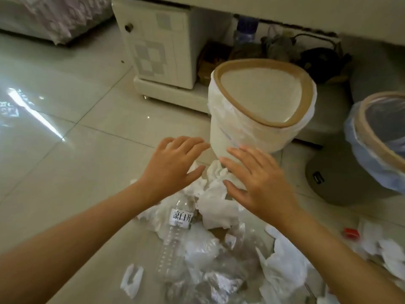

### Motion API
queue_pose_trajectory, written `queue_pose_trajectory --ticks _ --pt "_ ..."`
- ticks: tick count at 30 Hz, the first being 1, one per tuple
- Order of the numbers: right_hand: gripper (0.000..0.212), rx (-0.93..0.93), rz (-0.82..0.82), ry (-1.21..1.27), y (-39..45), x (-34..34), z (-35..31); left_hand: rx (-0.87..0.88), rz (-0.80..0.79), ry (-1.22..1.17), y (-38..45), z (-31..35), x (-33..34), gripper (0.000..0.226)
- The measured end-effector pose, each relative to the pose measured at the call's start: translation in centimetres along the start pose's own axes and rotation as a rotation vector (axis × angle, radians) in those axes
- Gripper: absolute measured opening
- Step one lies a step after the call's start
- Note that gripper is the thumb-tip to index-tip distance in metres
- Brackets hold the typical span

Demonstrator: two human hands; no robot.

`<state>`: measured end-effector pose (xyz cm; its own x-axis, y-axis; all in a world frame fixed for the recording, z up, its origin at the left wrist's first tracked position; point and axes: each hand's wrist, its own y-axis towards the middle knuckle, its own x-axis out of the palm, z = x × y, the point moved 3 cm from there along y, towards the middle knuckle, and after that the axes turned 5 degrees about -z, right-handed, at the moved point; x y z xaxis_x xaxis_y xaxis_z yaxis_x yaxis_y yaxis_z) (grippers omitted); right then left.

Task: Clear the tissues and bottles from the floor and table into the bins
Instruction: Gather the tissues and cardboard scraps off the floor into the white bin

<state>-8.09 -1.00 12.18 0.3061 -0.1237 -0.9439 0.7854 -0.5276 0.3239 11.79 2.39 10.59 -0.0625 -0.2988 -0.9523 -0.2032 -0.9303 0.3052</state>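
Hands spread, left hand and right hand hover over crumpled tissues before the cream bin; we should scoop from underneath, gathering together.

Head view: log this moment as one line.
left hand: open over tissues | right hand: open | bottle: on floor | white-lined bin: ahead

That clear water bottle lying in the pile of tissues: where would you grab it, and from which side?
Grip the clear bottle around its middle, just below the white label, coming straight down from above. It lies flat on the floor, lengthwise away from the person, its upper side bare while tissues crowd the neck. The left hand, open above, is nearer it.
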Motion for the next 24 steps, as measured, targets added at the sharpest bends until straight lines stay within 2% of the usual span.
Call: queue_pose_trajectory --ticks 8,13,20,24 --pt "0.049 -0.006 -0.396 -0.008 -2.5 6.9 -0.9 -0.069 -0.311 0.003 -6.1 -0.6 5.6 0.058" --pt "0.064 0.057 -0.520 -0.060 -2.8 9.3 -0.3 -0.111 -0.558 0.008 -5.7 -0.5 8.2 0.067" --pt "0.074 0.187 -0.604 -0.050 -2.2 12.4 1.3 -0.180 -0.629 0.019 -0.9 -1.3 12.1 0.067" --pt "0.080 0.269 -0.691 0.003 -1.4 14.4 2.5 -0.276 -0.791 0.052 1.0 -2.6 14.7 0.085"
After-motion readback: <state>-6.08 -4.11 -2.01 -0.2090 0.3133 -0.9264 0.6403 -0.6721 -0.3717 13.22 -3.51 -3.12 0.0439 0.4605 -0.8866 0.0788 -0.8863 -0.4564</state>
